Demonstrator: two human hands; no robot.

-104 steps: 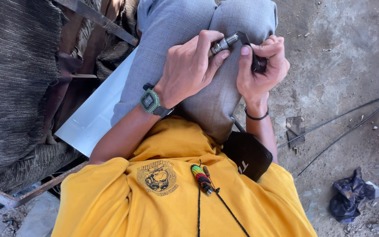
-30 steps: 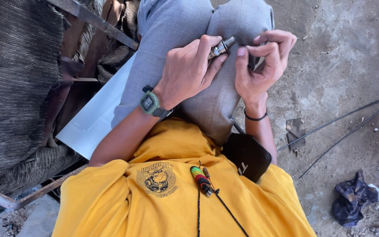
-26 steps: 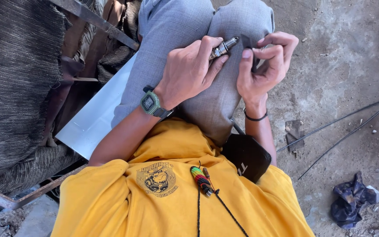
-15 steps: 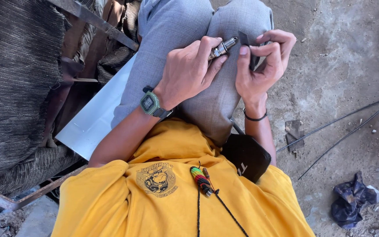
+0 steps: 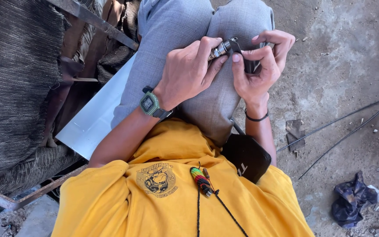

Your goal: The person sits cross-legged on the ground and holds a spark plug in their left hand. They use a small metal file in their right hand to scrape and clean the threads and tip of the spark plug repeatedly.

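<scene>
Both hands together on my knees (image 5: 207,26). Left hand (image 5: 189,72) pinches the metal fitting (image 5: 221,48), thumb and fingers clamped on its barrel. Right hand (image 5: 259,66) grips a dark part (image 5: 247,66) butted against the fitting's end. Looks like I'm mating or threading the two; next needs them held square while one turns. Black pouch (image 5: 246,156) at my hip, contents hidden. No other containers.

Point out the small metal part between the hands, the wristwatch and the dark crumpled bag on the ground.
small metal part (image 5: 221,49), head view, on its silvery cylindrical body.
wristwatch (image 5: 148,103), head view, on its square face, left wrist.
dark crumpled bag (image 5: 350,200), head view, on its middle folds, lower right ground.
</scene>
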